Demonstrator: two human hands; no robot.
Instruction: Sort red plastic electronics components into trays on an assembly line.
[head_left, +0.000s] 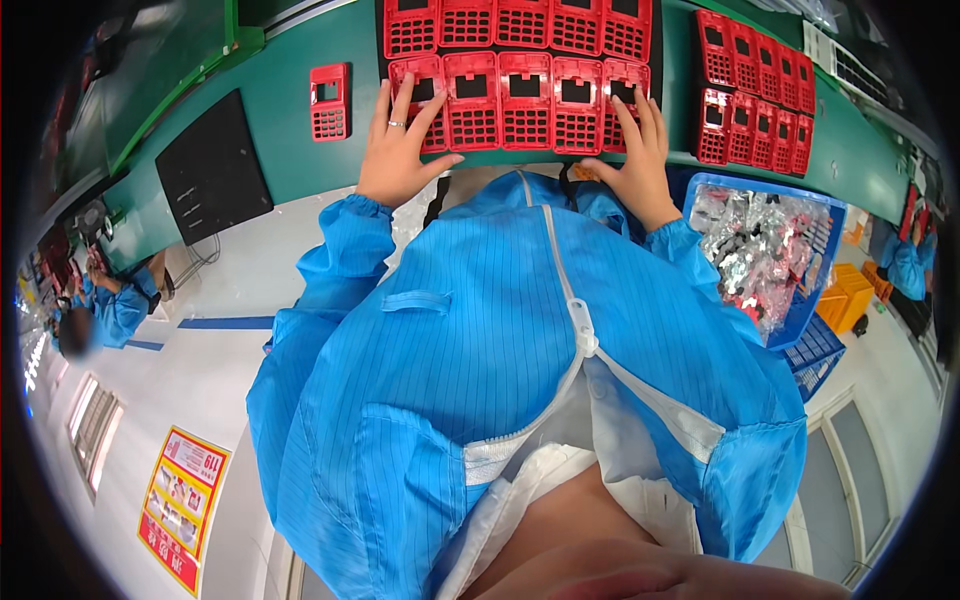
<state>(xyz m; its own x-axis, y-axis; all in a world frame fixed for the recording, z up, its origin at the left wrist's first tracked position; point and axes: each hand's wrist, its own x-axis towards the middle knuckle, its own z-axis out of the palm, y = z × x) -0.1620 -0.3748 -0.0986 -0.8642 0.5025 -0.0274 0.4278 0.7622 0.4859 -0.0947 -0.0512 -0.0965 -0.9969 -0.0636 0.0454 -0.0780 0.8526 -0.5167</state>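
Head-worn fisheye view, close, looking down

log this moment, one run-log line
middle group: near-row red keypad housings; left hand: fingers over leftmost; right hand: fingers over rightmost; blue crate: bagged parts

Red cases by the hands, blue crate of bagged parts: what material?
Red cases: likely moulded plastic, semi-gloss; even colour, highlights, rows of key holes. Blue crate: probably plastic, smooth; uniform blue rim and slotted wall. Exact resin can't be told.

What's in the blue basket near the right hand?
The blue basket holds crinkled clear plastic with red and black bits showing. Anything beneath that top layer is covered.
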